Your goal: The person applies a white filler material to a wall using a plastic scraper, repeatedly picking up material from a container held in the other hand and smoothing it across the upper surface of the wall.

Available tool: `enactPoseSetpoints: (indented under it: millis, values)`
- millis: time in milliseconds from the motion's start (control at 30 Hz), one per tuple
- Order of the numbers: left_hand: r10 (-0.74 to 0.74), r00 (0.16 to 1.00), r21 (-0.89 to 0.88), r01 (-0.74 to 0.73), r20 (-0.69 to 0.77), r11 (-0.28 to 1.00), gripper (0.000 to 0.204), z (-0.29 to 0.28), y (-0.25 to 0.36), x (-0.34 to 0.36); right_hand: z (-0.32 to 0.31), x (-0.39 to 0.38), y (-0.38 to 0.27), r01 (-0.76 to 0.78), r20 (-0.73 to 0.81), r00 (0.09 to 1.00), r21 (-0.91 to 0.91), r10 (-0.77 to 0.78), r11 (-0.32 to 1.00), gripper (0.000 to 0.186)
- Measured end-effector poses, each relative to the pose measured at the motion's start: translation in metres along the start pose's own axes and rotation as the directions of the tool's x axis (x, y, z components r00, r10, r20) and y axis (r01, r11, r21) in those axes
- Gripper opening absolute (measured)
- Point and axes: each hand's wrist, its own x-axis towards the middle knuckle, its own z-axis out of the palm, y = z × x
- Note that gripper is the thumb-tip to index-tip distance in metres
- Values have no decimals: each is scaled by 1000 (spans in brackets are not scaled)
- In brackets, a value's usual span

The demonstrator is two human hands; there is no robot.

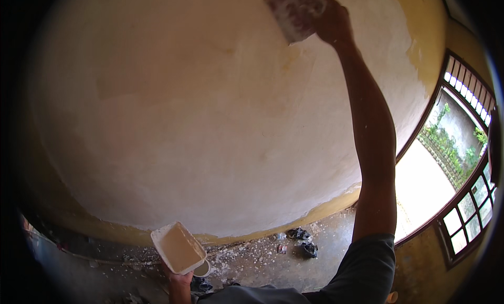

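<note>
My right hand (334, 21) is raised high at the upper right, its fingers closed on a flat, putty-smeared spreader (289, 19). The spreader's blade lies at the pale-coated wall (199, 109); whether its whole edge touches cannot be made out. Low in the view, my left hand (180, 279) grips a white rectangular tub (157, 245) from below. Smooth cream-coloured putty (179, 249) covers the tub's inside. Most of the left fingers are hidden beneath the tub.
A round whitish container (202, 268) shows beside the tub. White flakes (236, 257) and crumpled black plastic bags (310, 249) litter the floor along the wall. On the right are an open doorway (420, 183) and a paned window frame (467, 215).
</note>
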Motion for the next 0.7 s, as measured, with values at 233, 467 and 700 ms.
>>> enactPoseSetpoints:
  millis: [233, 467, 700]
  values:
    - [9, 1000, 19, -9, -3, 1000, 56, -15, 2, 1, -23, 4, 73, -375, 81, 898, 655, 432, 656, 26]
    - [-2, 998, 185, -9, 62, 983, 55, -4, -1, 7, 8, -64, 105, -626, 99, 646, 636, 757, 451, 23]
    - [26, 993, 160, -45, 115, 986, 55, -3, -6, 1, -9, -114, 8, -219, 307, 949, 463, 76, 859, 30]
